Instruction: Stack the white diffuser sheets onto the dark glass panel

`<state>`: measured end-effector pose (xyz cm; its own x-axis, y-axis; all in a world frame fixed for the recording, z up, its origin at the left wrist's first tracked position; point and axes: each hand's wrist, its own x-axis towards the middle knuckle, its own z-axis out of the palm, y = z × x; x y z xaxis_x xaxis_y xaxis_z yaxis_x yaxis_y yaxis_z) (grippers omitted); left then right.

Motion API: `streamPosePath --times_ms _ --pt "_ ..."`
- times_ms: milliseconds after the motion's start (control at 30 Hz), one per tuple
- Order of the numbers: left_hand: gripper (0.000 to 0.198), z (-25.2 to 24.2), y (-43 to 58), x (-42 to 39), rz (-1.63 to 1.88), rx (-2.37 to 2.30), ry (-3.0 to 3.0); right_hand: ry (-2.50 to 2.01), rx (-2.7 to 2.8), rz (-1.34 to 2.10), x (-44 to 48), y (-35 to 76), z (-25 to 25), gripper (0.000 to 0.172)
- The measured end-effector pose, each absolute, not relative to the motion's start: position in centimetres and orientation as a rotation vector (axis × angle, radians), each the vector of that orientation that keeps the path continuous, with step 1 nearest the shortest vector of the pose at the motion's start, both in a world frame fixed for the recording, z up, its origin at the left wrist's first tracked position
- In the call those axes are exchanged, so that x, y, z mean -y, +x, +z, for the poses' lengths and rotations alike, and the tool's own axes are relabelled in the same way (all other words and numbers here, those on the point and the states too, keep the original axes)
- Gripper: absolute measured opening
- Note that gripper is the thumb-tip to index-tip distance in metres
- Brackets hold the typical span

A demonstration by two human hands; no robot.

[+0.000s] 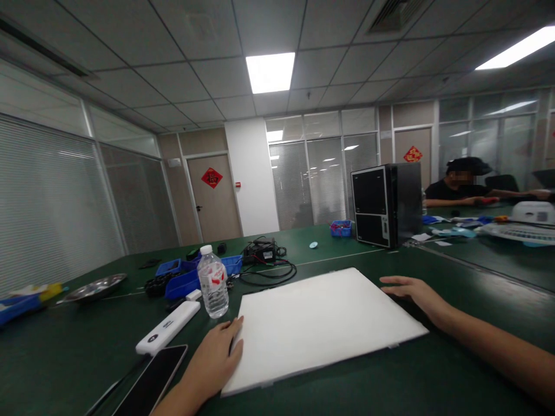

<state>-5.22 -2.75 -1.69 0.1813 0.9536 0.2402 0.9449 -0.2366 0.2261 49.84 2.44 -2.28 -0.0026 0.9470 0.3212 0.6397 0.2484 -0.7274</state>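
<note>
A flat white rectangular panel [321, 323] with small tabs along its near edge lies on the green tabletop [347, 387]. At its left edge is my left hand [217, 352], fingers apart, the tips touching the panel's border. My right hand [416, 294] is just beyond the right edge, its fingers stretched out and nothing in them. Whether it touches the panel, I cannot tell. Close to my left hand stand a clear water bottle [213, 286] with a white cap, a white power bank [169, 328] and a dark-screened phone [151, 381].
Behind the panel are a black computer tower [375, 205], a small blue basket [340, 229] and a black adapter with cables [260, 252]. Blue trays [184, 283] and a metal dish [95, 287] sit to the left. A person [459, 185] sits at the far right.
</note>
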Motion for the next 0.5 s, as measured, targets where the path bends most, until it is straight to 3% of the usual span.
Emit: streamPosePath --times_ms 167,233,300,400,500 --pt "0.059 -0.9 -4.8 3.0 0.485 -1.917 2.412 -1.220 1.557 0.700 -2.0 50.1 -1.0 0.075" --pt "0.059 -0.7 -4.6 3.2 0.509 -1.899 2.400 -1.147 1.506 0.681 -1.6 49.4 -0.3 0.078" --pt "0.060 -0.7 -4.6 3.2 0.537 -1.896 2.372 -1.088 1.476 0.621 -1.0 48.6 0.2 0.068" --pt "0.060 -0.9 -5.1 2.8 0.632 -1.865 2.303 -1.033 1.470 0.522 -0.3 47.7 0.3 0.028" --pt "0.056 -0.9 -6.1 2.1 0.745 -1.803 2.199 -1.040 1.464 0.505 -0.2 47.6 -0.3 0.019"
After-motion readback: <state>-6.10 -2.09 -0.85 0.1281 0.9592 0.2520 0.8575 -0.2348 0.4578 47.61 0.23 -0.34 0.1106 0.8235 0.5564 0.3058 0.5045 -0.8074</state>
